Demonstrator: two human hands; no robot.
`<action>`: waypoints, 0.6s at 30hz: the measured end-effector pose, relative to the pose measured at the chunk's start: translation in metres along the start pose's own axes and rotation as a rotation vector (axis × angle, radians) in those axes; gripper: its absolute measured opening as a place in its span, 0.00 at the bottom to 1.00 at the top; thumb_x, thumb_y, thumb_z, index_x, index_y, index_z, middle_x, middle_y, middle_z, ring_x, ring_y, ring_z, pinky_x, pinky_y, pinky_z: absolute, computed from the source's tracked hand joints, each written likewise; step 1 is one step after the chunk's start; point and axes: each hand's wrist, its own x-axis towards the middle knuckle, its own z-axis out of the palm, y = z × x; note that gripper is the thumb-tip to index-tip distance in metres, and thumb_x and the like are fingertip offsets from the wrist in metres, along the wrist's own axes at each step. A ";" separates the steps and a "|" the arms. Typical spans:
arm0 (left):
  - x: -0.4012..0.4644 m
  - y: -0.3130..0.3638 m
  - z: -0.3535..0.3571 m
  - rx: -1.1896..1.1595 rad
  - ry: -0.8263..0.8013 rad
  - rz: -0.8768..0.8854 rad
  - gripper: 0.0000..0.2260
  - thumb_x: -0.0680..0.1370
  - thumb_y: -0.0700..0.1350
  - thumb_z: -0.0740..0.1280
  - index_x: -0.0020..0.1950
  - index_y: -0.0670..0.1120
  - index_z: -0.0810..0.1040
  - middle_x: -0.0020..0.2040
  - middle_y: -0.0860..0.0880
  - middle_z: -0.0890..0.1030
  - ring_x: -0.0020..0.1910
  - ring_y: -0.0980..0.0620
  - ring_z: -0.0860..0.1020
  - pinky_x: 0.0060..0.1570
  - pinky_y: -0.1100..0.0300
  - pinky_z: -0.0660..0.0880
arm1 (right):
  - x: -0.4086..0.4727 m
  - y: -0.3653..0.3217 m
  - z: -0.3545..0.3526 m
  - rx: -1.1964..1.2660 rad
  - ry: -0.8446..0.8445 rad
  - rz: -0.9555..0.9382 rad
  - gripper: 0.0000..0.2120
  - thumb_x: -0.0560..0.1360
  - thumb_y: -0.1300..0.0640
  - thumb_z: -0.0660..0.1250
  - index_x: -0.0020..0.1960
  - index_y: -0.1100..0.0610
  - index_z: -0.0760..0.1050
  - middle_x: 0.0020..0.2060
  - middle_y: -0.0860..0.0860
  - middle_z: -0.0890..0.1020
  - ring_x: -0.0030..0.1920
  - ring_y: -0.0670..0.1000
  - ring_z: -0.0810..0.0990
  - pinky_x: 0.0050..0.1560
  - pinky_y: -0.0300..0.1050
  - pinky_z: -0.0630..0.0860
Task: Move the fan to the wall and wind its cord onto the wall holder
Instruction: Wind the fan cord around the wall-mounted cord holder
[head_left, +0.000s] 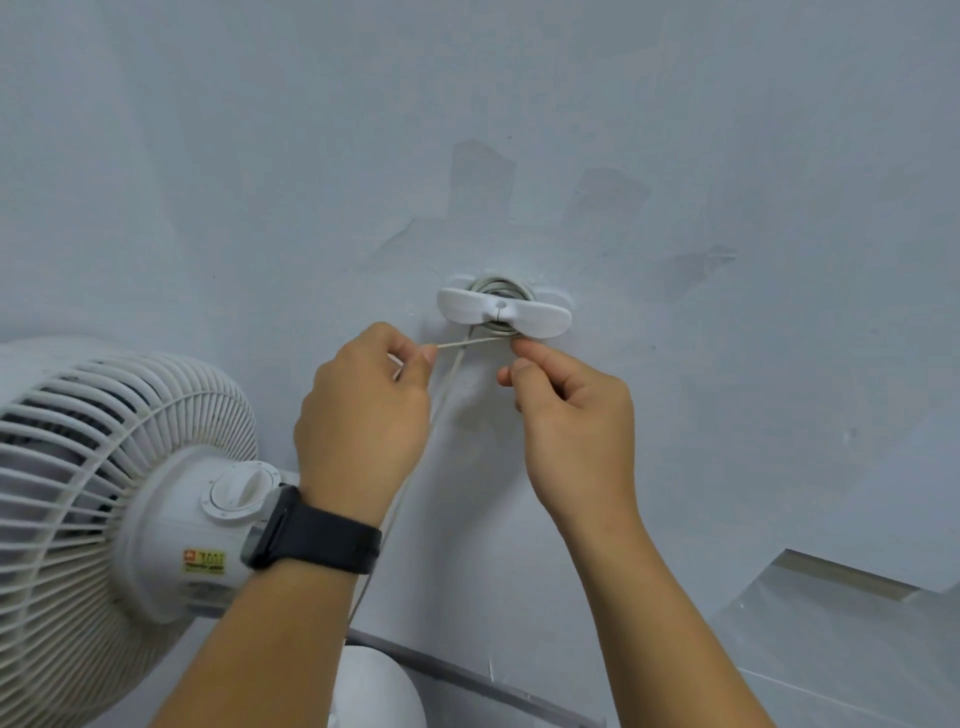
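A white fan (104, 478) stands at the lower left, its grille facing left and its round knob on the motor housing. On the pale wall a white wing-shaped cord holder (503, 313) carries several turns of the white cord (470, 341). My left hand (363, 410), with a black watch on the wrist, pinches the cord just left of the holder, and the cord runs taut from its fingers to the coil. My right hand (566, 415) has curled fingers right under the holder at the coil, thumb and forefinger close to the cord. Another stretch of cord hangs down behind my left hand.
The grey-blue wall (675, 156) fills most of the view, with patches of tape or peeled paint above the holder. The fan's round base (379, 686) shows at the bottom by a dark skirting line. A floor corner appears at the lower right.
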 end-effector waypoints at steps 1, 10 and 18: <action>0.002 -0.001 0.003 -0.075 0.006 -0.023 0.07 0.81 0.53 0.69 0.46 0.52 0.78 0.39 0.51 0.81 0.40 0.46 0.79 0.41 0.53 0.74 | 0.001 0.001 0.000 -0.005 0.006 0.001 0.14 0.79 0.60 0.68 0.61 0.50 0.85 0.29 0.39 0.82 0.29 0.39 0.74 0.34 0.31 0.70; 0.021 0.026 0.006 -1.286 -0.059 -0.436 0.09 0.81 0.35 0.69 0.59 0.44 0.75 0.40 0.47 0.81 0.30 0.56 0.76 0.28 0.67 0.75 | -0.005 0.000 0.004 -0.015 0.018 -0.008 0.15 0.79 0.59 0.69 0.64 0.49 0.83 0.38 0.44 0.86 0.34 0.36 0.79 0.39 0.28 0.75; 0.027 0.042 0.002 -0.998 0.040 -0.190 0.05 0.77 0.40 0.72 0.45 0.47 0.86 0.43 0.47 0.86 0.37 0.54 0.79 0.45 0.59 0.81 | -0.010 -0.003 0.005 -0.031 -0.002 -0.002 0.16 0.81 0.57 0.67 0.67 0.48 0.81 0.52 0.44 0.87 0.46 0.41 0.83 0.50 0.32 0.77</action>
